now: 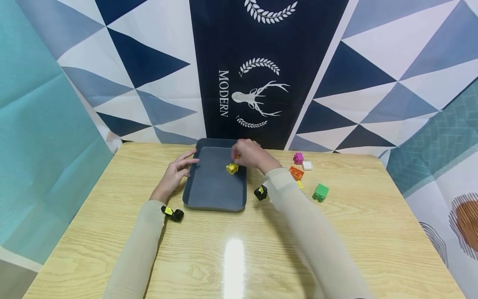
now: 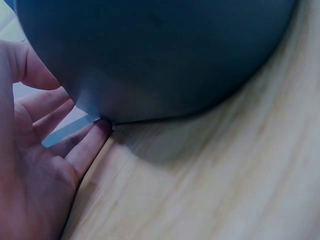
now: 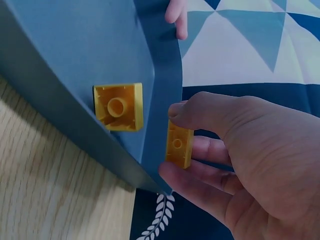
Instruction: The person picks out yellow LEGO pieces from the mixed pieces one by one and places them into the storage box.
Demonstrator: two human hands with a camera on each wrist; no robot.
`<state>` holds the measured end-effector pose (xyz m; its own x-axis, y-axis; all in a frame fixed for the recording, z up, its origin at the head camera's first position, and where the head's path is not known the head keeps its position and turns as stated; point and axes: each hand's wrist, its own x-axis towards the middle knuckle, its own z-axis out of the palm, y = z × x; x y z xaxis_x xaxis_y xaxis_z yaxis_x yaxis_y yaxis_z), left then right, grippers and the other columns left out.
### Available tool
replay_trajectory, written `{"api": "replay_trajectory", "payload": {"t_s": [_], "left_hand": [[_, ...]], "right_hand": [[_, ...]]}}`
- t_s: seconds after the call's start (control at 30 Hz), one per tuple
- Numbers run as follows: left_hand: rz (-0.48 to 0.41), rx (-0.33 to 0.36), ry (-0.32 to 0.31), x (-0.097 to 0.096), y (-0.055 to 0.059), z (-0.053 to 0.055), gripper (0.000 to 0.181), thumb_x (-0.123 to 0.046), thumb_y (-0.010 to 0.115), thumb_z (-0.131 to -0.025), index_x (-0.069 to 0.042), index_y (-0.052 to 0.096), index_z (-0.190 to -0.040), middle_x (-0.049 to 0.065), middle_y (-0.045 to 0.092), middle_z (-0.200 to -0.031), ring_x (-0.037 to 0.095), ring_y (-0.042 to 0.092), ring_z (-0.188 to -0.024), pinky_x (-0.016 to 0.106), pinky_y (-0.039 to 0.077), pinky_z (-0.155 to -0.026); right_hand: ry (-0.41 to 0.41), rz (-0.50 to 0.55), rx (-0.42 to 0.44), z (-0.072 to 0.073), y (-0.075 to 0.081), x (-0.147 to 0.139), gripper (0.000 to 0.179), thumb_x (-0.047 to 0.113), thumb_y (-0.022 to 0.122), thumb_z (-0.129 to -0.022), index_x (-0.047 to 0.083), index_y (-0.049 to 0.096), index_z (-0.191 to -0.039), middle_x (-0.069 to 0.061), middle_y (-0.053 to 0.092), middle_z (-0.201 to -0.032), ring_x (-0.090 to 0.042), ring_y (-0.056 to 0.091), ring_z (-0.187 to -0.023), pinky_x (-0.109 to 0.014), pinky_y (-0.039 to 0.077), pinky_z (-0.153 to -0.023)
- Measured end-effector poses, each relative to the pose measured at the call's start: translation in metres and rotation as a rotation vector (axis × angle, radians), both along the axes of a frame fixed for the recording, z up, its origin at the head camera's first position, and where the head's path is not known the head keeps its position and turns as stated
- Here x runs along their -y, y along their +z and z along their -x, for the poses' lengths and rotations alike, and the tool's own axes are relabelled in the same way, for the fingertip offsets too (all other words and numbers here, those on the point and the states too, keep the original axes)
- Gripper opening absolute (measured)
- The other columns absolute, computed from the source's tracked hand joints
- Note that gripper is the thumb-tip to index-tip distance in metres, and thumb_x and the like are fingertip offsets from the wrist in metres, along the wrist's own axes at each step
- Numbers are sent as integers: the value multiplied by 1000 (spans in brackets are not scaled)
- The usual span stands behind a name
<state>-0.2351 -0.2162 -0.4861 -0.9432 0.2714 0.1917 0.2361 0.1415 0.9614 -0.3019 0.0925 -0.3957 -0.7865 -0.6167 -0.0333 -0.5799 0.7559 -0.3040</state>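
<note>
Pale sleeves (image 1: 313, 232) reach over the worktop (image 1: 209, 249) to a grey tray (image 1: 214, 191)

The sleeves come in from the worktop's near edge, each with a black wrist camera (image 1: 175, 214) at its cuff. Ahead of the right one, the right hand (image 1: 248, 153) pinches a flat yellow brick (image 3: 179, 142) between thumb and fingertips, its hollow side showing to the wrist view. The brick is at the tray's far right corner; whether it touches the tray I cannot tell. Nearer and just beside it, a yellow block (image 1: 232, 168) lies tipped inside the tray, by its right edge.

The left hand (image 1: 175, 174) is at the tray's left edge, fingers extended, a fingertip against the rim.

The tray sits at the worktop's far edge. Beyond its right side, toward the worktop's far right corner, are a magenta block (image 1: 298, 158), a white piece (image 1: 307, 165) just beside it, an orange block (image 1: 296, 173), a partly hidden yellow piece (image 1: 300, 184) and, nearest, a green block (image 1: 320, 192). A patterned cloth (image 1: 261, 45) hangs behind.
</note>
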Motion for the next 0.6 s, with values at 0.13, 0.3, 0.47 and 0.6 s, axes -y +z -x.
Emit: {"api": "replay_trajectory", "payload": {"t_s": [0.13,0.3,0.47,0.6], "left_hand": [[-1,0,-3,-1,1,0,51,12,43,-103,17,61,-150,19,34,-186,42,31,-173,10,50,-94],[-4,5,-6,-1,1,1,50,12,43,-104,16,61,-150,18,33,-186,42,32,-173,11,51,-90],[-6,2,-7,0,0,0,50,12,43,-104,17,61,-150,19,33,-186,43,32,-172,12,50,-89],[-1,1,-5,0,0,0,49,11,44,-105,16,61,-151,18,33,-186,42,31,-173,12,50,-90]], "right_hand": [[-21,-24,-5,-16,16,8,8,10,77,-101,8,85,-102,-11,78,-113,-26,69,-105,-44,61,-94],[-18,-14,18,-17,19,13,7,10,78,-102,7,85,-104,-11,77,-114,-26,67,-104,-42,61,-96],[-15,-12,21,-17,19,17,7,10,78,-102,7,85,-104,-12,77,-115,-27,67,-104,-43,61,-96],[-17,-21,25,-16,17,18,7,10,78,-102,8,84,-104,-11,76,-115,-26,66,-104,-42,59,-97]]}}
